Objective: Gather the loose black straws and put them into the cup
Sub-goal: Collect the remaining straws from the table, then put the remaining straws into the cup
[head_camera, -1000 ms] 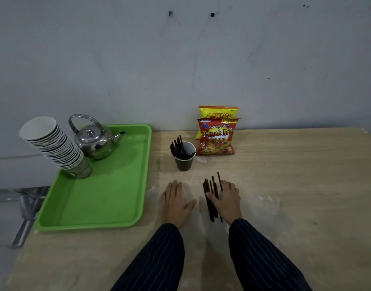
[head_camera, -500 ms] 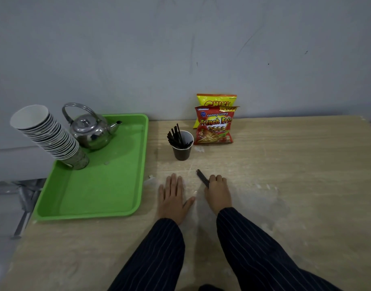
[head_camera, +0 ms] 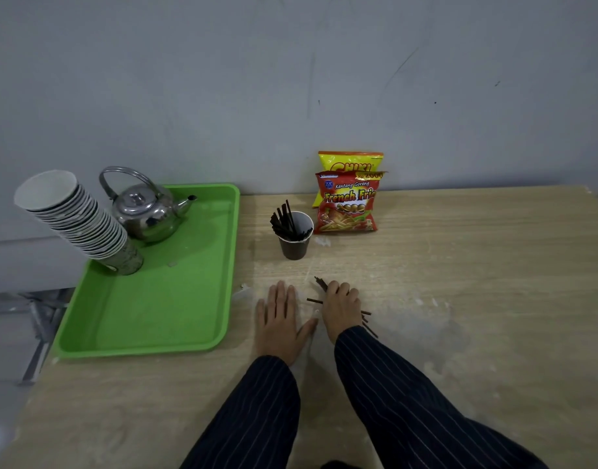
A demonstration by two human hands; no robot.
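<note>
Right hand [head_camera: 340, 308] has its grip closed over a bunch of loose black straws [head_camera: 321, 284] on the desk [head_camera: 460, 282], and more straw ends now poke out on both sides of it than half a second ago. Left hand [head_camera: 280, 319] stays flat and open beside it, holding nothing. Beyond both hands, the dark paper cup [head_camera: 294, 243] already holds several straws, standing between the green tray [head_camera: 148, 316] and the French fries snack bag [head_camera: 346, 204]

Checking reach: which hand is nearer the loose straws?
Right. The right hand lies on the loose straws; the left hand rests flat beside them.
</note>
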